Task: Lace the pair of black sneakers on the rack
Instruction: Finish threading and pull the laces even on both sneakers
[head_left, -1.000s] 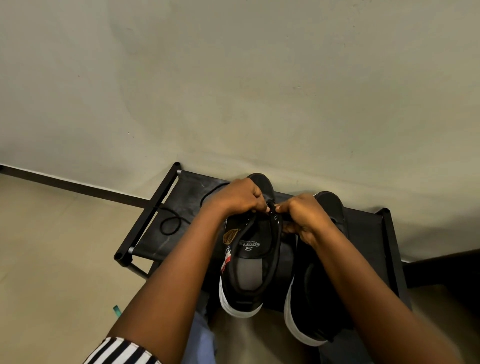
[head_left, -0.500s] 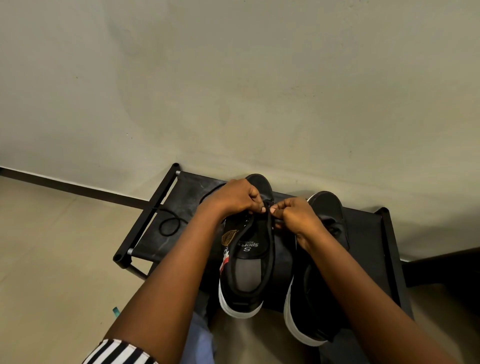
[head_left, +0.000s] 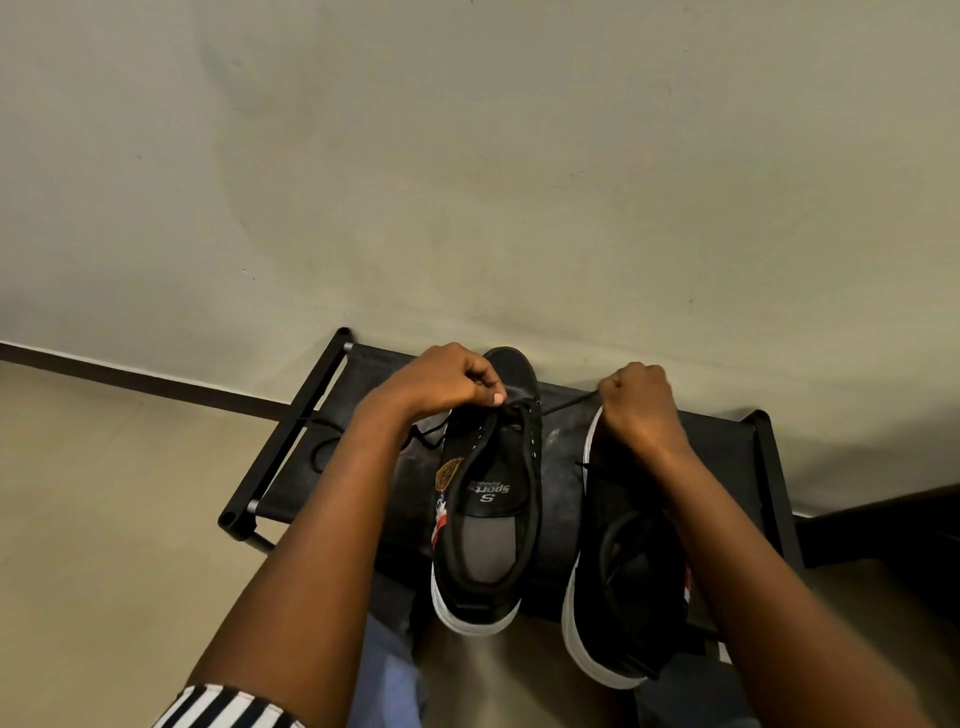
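Note:
Two black sneakers with white soles stand on a black rack, heels toward me. The left sneaker shows a grey insole and a "Sport" tongue label. My left hand pinches the front edge of its eyelet row near the toe. My right hand is closed in a fist round a black lace, which runs taut from that sneaker's front eyelets to the fist. The right sneaker lies under my right forearm, partly hidden. A loose stretch of lace loops on the rack at the left.
The rack stands against a plain pale wall with a dark skirting strip at the left. Beige floor lies to the left. A dark object sits at the right edge. My striped sleeve shows at the bottom.
My right hand has moved right and away from my left hand, drawing the lace out taut. My left hand stays at the sneaker's front eyelets.

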